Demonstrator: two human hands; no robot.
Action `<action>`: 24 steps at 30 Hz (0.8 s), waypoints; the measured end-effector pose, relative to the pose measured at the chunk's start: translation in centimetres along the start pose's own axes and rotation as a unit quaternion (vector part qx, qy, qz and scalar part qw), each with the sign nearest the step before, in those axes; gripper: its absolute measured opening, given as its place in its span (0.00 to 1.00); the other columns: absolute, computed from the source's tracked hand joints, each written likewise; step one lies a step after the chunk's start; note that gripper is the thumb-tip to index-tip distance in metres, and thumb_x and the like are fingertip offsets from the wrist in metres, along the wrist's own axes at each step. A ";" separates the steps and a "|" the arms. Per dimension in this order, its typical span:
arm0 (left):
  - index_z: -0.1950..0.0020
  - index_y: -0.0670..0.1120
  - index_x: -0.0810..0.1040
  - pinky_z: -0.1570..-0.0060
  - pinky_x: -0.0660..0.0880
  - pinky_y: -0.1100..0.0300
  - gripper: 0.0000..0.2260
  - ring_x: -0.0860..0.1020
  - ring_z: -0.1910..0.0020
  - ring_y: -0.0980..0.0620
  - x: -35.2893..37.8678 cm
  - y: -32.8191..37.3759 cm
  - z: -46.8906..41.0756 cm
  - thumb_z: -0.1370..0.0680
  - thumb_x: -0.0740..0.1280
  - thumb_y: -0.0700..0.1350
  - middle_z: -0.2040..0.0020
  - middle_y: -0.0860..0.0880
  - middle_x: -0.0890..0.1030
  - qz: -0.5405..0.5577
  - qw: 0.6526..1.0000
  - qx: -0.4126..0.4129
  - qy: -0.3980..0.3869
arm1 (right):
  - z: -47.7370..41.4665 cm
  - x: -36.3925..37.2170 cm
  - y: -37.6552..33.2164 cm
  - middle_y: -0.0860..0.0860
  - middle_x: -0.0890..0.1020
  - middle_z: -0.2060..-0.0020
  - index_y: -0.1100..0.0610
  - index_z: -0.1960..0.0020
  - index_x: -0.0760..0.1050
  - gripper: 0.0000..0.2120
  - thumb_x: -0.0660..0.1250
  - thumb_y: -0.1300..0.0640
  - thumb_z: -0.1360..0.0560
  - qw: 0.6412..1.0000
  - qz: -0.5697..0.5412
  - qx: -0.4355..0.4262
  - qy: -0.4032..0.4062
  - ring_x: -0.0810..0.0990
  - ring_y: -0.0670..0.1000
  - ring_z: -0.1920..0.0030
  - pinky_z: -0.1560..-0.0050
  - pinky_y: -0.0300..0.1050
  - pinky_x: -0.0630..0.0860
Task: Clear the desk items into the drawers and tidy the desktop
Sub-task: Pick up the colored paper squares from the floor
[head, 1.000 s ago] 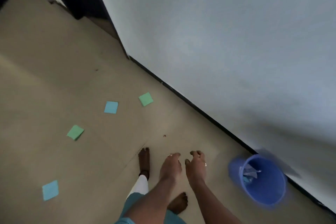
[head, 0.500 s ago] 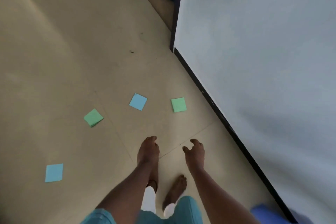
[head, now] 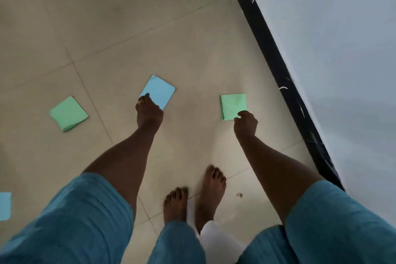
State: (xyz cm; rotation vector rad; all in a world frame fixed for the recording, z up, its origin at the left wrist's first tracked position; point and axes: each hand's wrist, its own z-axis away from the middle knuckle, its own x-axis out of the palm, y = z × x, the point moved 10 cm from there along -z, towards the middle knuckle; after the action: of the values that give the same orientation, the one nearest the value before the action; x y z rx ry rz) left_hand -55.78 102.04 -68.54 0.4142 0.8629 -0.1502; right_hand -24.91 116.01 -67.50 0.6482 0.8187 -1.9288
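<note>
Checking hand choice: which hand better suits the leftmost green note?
Probably left. The left hand grips the blue note, nearer the leftmost green note; the right hand pinches the right green note.

The floor [head: 192, 49] under me is pale beige tile, smooth with a dull sheen, with thin grout lines and a few dark specks. The blue note [head: 159, 91] that my left hand [head: 149, 113] pinches is thin matt paper, flat and uncreased. The green note [head: 232, 104] that my right hand [head: 246, 124] pinches is matt paper too, folded, its layers showing at one edge. The second green note [head: 68, 113] is the same folded matt paper. The skirting [head: 278, 75] is black and glossy, scuffed with white marks. The wall [head: 332, 49] is pale matt paint. My sleeves [head: 75, 221] are teal cloth, soft, with fine ribbed lines.
</note>
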 end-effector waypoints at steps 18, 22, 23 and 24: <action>0.32 0.39 0.65 0.35 0.63 0.51 0.30 0.62 0.31 0.41 2.0 -2.9 -6.9 0.26 0.70 0.52 0.31 0.38 0.65 -0.027 0.990 -0.140 0.007 | -5.5 3.2 3.2 0.60 0.64 0.34 0.62 0.32 0.62 0.33 0.74 0.53 0.30 0.987 -0.051 0.154 -0.014 0.67 0.62 0.35 0.41 0.52 0.70; 0.33 0.37 0.65 0.40 0.68 0.53 0.17 0.70 0.34 0.40 1.9 -2.2 -2.7 0.20 0.61 0.41 0.34 0.38 0.71 0.103 0.987 -0.117 0.041 | -2.7 2.2 3.9 0.61 0.75 0.40 0.66 0.39 0.70 0.16 0.66 0.64 0.26 0.966 -0.218 0.141 0.015 0.76 0.57 0.47 0.53 0.45 0.74; 0.34 0.37 0.66 0.42 0.69 0.53 0.15 0.72 0.37 0.40 2.0 -1.9 -1.2 0.20 0.59 0.39 0.35 0.37 0.73 0.128 0.985 -0.109 0.038 | -1.5 1.9 4.4 0.61 0.76 0.41 0.67 0.41 0.70 0.14 0.64 0.66 0.26 0.955 -0.258 0.147 0.021 0.75 0.55 0.52 0.52 0.46 0.75; 0.34 0.37 0.66 0.44 0.71 0.52 0.14 0.74 0.38 0.40 2.1 -1.6 0.4 0.20 0.58 0.39 0.36 0.36 0.74 0.134 0.985 -0.101 0.031 | -0.2 1.6 4.9 0.62 0.76 0.42 0.67 0.42 0.70 0.13 0.63 0.67 0.26 0.944 -0.289 0.155 0.025 0.73 0.54 0.55 0.49 0.51 0.77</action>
State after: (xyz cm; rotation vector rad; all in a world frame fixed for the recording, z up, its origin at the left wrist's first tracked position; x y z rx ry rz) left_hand -54.58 100.47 -70.40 0.3417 0.8658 0.1995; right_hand -21.21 113.54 -70.14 0.6960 0.8000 -2.6214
